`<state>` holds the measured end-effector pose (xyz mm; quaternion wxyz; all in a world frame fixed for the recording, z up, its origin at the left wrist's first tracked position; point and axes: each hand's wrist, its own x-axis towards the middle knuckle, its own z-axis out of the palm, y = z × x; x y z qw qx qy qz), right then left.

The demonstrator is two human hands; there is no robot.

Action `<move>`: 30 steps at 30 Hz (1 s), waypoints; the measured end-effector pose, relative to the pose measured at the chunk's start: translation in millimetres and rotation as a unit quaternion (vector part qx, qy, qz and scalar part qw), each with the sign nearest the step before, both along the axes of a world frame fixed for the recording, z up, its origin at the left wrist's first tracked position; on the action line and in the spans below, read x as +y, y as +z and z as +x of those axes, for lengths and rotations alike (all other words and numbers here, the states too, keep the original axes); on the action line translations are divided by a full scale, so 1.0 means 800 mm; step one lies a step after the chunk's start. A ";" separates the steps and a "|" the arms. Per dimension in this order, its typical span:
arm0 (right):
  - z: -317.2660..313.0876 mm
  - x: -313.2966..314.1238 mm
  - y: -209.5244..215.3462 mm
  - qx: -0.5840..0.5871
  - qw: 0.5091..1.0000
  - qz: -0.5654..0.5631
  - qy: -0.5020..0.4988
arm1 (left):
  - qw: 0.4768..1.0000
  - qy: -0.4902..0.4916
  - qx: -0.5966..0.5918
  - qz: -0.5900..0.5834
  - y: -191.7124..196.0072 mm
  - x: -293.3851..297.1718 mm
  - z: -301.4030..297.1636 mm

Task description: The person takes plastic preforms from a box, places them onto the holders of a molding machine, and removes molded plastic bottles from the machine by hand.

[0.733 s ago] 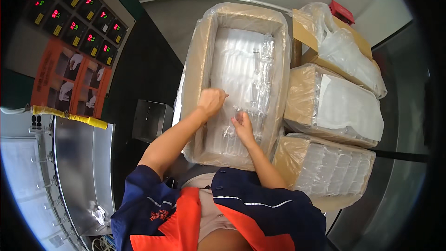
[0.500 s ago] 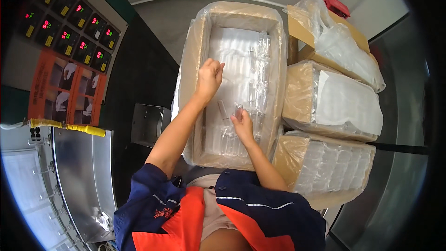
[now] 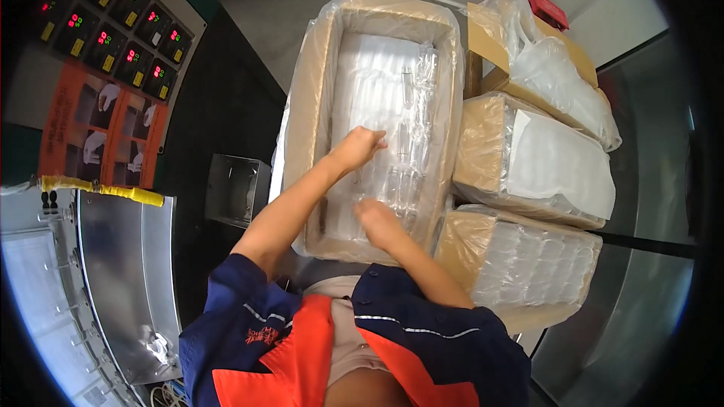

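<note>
A carton lined with clear plastic film lies in front of me, and several clear tubes rest in it over a white sheet. Most of the tubes sit along the right side and near end. My left hand hovers over the middle of the carton, its fingers closed in a pinch next to a loose clear tube. What it holds, if anything, is too small to make out. Nearer to me, my right hand is over the tubes, its fingertips smeared by motion.
On the right stand a carton of bagged clear pieces, a carton topped with a white sheet and an open carton with plastic film. To the left are a metal box, a metal chute and a control panel.
My left hand has moved right and nearer to me, toward the loose tubes. The right hand has shifted left and nearer; the tube seen in it before no longer shows.
</note>
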<state>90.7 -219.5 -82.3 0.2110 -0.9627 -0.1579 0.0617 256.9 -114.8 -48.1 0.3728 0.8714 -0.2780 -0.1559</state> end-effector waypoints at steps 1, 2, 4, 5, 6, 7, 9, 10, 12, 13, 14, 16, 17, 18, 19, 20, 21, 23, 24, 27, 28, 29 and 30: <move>-0.003 0.011 -0.005 -0.018 0.991 -0.030 0.126 | 0.998 -0.007 -0.042 0.035 0.003 -0.005 0.006; -0.004 0.022 -0.011 -0.037 0.966 -0.060 0.248 | 0.998 -0.007 -0.043 0.034 0.000 -0.010 0.015; -0.010 0.041 -0.030 -0.077 0.950 -0.138 0.269 | 0.988 -0.039 -0.111 0.098 -0.010 -0.014 0.028; -0.011 0.048 -0.038 -0.114 0.927 -0.214 0.285 | 0.988 -0.040 -0.113 0.098 -0.010 -0.017 0.032; -0.012 0.051 -0.045 -0.115 0.928 -0.214 0.283 | 0.990 -0.001 -0.106 0.097 -0.010 -0.020 0.036; -0.012 0.054 -0.051 -0.112 0.922 -0.234 0.287 | 0.990 0.038 -0.100 0.095 -0.010 -0.023 0.039; -0.012 0.062 -0.053 -0.113 0.915 -0.252 0.293 | 0.988 0.075 -0.111 0.080 -0.007 -0.027 0.043; -0.013 0.068 -0.053 -0.095 0.907 -0.295 0.284 | 0.985 0.111 -0.119 0.064 -0.005 -0.029 0.046; -0.014 0.078 -0.046 -0.078 0.897 -0.335 0.279 | 0.982 0.126 -0.108 0.086 0.001 -0.030 0.057; -0.015 0.082 -0.043 -0.032 0.869 -0.397 0.295 | 0.980 0.139 -0.096 0.106 0.005 -0.030 0.064; -0.015 0.083 -0.043 0.015 0.835 -0.457 0.308 | 0.980 0.139 -0.097 0.106 0.010 -0.032 0.070; -0.021 0.079 -0.042 0.009 0.837 -0.449 0.312 | 0.976 0.174 -0.062 0.119 0.020 -0.034 0.082; -0.023 0.075 -0.042 0.003 0.840 -0.442 0.316 | 0.976 0.173 -0.063 0.117 0.028 -0.037 0.089; -0.023 0.074 -0.043 0.003 0.839 -0.444 0.313 | 0.976 0.202 0.030 0.074 0.036 -0.039 0.095; -0.022 0.073 -0.045 0.021 0.852 -0.434 0.292 | 0.965 0.229 0.122 0.030 0.044 -0.041 0.099; -0.023 0.076 -0.043 0.036 0.863 -0.421 0.275 | 0.965 0.232 0.120 0.030 0.041 -0.036 0.103; -0.020 0.079 -0.037 0.030 0.863 -0.422 0.277 | 0.975 0.201 -0.024 0.090 0.034 -0.028 0.107; -0.018 0.076 -0.028 0.102 0.904 -0.361 0.204 | 0.961 0.163 -0.168 0.147 0.034 -0.026 0.116; -0.019 0.068 -0.025 0.103 0.904 -0.362 0.201 | 0.970 0.154 -0.090 0.164 0.040 -0.032 0.119; -0.023 0.037 -0.017 0.086 0.966 -0.176 0.170 | 0.973 0.061 -0.017 0.220 0.050 -0.033 0.132; -0.023 0.029 -0.015 0.082 0.982 -0.091 0.145 | 0.965 -0.021 -0.022 0.260 0.051 -0.033 0.135; -0.023 0.022 -0.015 0.076 0.990 -0.005 0.118 | 0.965 -0.021 -0.023 0.260 0.048 -0.035 0.139; -0.023 0.013 -0.015 0.076 0.990 -0.005 0.119 | 0.979 0.043 0.035 0.194 0.044 -0.037 0.140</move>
